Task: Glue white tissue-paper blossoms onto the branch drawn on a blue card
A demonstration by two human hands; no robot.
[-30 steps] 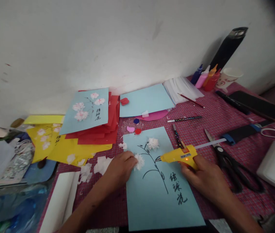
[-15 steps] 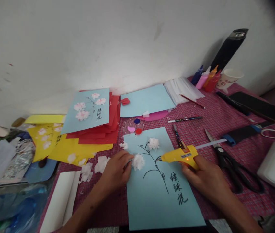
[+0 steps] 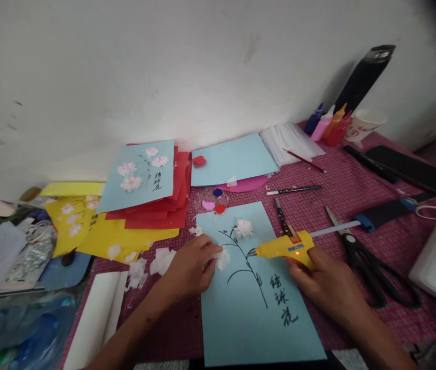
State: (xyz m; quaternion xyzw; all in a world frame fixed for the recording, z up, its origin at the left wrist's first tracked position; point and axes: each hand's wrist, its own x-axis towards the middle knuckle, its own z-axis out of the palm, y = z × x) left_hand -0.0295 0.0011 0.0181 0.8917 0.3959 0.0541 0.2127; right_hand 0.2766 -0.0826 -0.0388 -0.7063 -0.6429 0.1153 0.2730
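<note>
My left hand (image 3: 192, 264) is closed on a white crumpled-paper flower (image 3: 223, 258), at the left side of a light blue sheet (image 3: 237, 329). Its fingers hide part of the flower. My right hand (image 3: 327, 277) grips a yellow hot glue gun (image 3: 285, 247), whose nozzle points left over the drawn branch and whose small light glows orange. A clear glue stick (image 3: 335, 228) pokes out of the gun's back. Near the top of the sheet lies another white paper flower (image 3: 244, 228). Black brush characters (image 3: 282, 300) run down the sheet's right side.
Black scissors (image 3: 367, 267) lie right of my right hand. Torn white paper pieces (image 3: 162, 260) are left of the sheet. Behind stand stacked red sheets (image 3: 181, 190), a finished blue flower card (image 3: 125, 154), paint bottles (image 3: 339, 128) and a paper cup (image 3: 364, 125).
My left hand has shifted slightly right and up, and the paper flower in its fingers has moved a little right. The right hand and glue gun stay put.
</note>
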